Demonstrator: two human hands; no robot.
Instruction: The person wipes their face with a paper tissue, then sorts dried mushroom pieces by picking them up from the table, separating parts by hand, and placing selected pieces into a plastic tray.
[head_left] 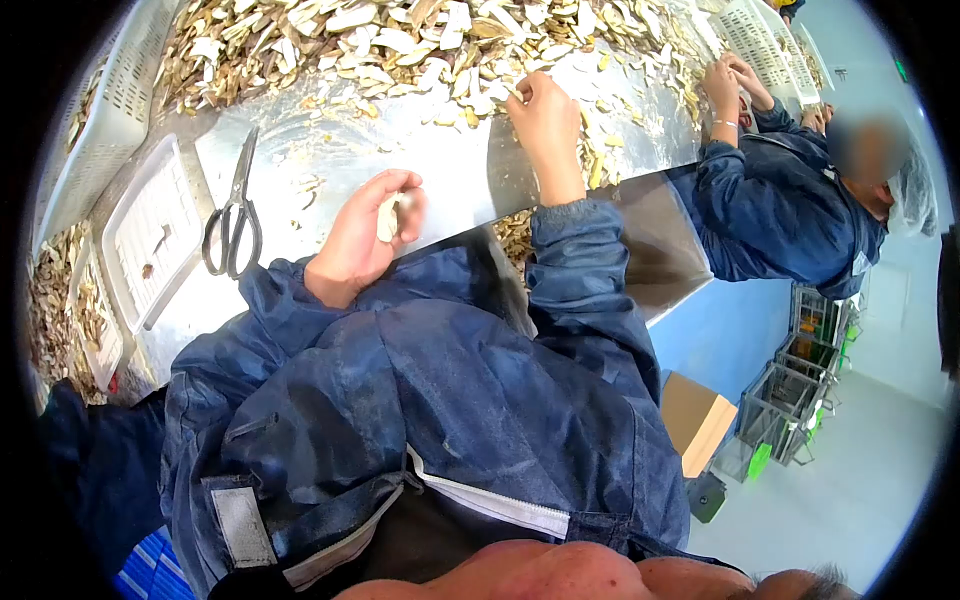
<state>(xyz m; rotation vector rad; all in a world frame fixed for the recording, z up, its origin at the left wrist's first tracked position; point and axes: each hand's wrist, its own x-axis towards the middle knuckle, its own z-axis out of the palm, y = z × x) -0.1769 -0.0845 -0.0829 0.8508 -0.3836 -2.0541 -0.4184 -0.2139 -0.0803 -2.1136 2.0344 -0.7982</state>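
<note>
My left hand (352, 235) is half curled, palm turned upward, and it holds one pale slice (387, 220) between the thumb and the fingers. This hand is above the front edge of the metal surface (450, 150). My right hand (550, 125) reaches farther, to the near border of the big pile of dried slices (400, 50). Its fingers are bent, with the tips close together and a small pale piece at them; I cannot tell if they grip this piece or only touch it.

The pile is spread across the far side of the surface, brown and cream pieces mixed, and some loose crumbs lie on the metal nearer to me. To the left of my left hand, a pair of scissors (239, 205) with black handles lies flat, the blades pointing to the pile. Beside it is a shallow white tray (150, 210), with a few small dark bits inside. Behind the tray stands a white perforated basket (115, 150), and more slices are at the left edge of my view.

On my right, a co-worker (790, 195) in dark blue clothes and a pale hair cover has both hands at the pile, near another white basket (765, 45). Farther out to the right are a cardboard box (690, 420) and metal frames (785, 390).
</note>
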